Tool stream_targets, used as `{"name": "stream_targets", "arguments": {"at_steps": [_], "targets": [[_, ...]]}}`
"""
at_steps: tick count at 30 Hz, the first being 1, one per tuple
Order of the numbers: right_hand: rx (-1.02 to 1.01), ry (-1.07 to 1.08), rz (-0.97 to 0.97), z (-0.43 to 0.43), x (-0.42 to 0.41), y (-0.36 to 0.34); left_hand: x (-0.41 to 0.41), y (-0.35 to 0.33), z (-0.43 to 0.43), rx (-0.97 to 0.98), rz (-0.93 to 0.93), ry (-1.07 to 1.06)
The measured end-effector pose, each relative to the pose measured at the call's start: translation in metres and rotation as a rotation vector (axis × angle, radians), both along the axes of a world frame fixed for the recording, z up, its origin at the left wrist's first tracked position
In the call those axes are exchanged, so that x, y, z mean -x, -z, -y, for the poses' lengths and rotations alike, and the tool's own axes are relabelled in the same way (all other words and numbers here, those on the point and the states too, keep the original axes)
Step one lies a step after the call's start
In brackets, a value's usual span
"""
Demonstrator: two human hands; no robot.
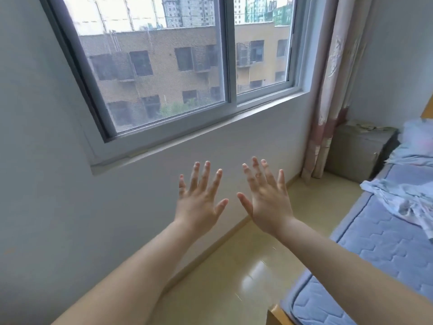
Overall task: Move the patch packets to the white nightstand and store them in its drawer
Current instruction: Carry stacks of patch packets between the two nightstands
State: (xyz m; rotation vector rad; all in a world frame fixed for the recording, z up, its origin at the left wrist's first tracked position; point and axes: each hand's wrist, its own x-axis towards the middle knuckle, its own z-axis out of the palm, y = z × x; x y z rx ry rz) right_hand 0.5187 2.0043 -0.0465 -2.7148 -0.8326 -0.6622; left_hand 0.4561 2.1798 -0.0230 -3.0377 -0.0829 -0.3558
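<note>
While left hand (199,202) and right hand (267,202) hover spread, apart, empty, nothing looks started.
No packets visible; likely nightstand (360,151) far right.

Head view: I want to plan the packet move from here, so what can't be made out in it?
Packets: none recognisable; the bits on the corner cabinet are too small and blurred to name.
Cabinet drawer: no front shows clearly; dim, far, partly behind the bed.
Bed: cut off by the right and bottom edges.
Palms of the left hand and right hand: turned away from the camera.
</note>
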Motion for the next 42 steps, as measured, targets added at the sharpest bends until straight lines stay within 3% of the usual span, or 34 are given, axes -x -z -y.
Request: {"name": "stream_targets", "arguments": {"at_steps": [9,19,30,42], "targets": [[-0.014,0.236,0.027,-0.02,-0.227,0.012,-0.259,0.002,-0.032,-0.078,0.048,0.195],[0.039,0.584,0.007,0.023,-0.505,0.0,-0.598,0.008,0.021,-0.018,0.051,0.525],[0.074,0.915,-0.111,0.178,-0.726,0.016,-0.874,0.025,0.193,0.028,0.003,0.77],[0.06,0.978,-0.21,0.402,-0.993,0.03,-1.158,0.046,0.427,0.033,-0.032,0.825]]}}
